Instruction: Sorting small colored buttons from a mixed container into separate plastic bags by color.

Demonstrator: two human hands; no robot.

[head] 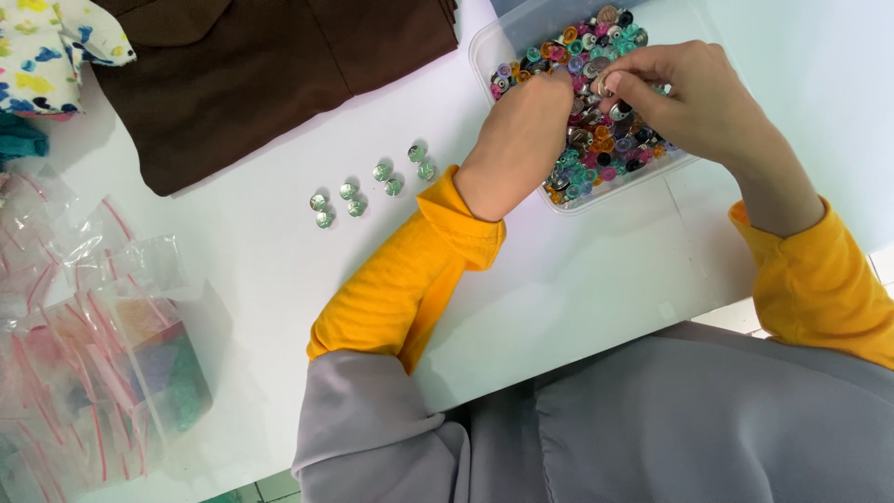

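Note:
A clear plastic tub [484,45] full of small coloured snap buttons [596,149] stands at the top middle of the white table. My left hand [515,140] reaches into the tub with its fingers curled down among the buttons; what it grips is hidden. My right hand [675,93] hovers over the tub and pinches one small silver button between thumb and fingertips. Both arms wear yellow sleeves. Several pale green buttons [372,189] lie in pairs in a slanted row on the table, left of my left wrist.
A brown garment [270,65] lies at the top left, with a patterned cloth [51,47] beside it. Clear zip bags with red seals [84,373] are heaped at the lower left. Grey cloth [652,419] covers my lap at the table's near edge.

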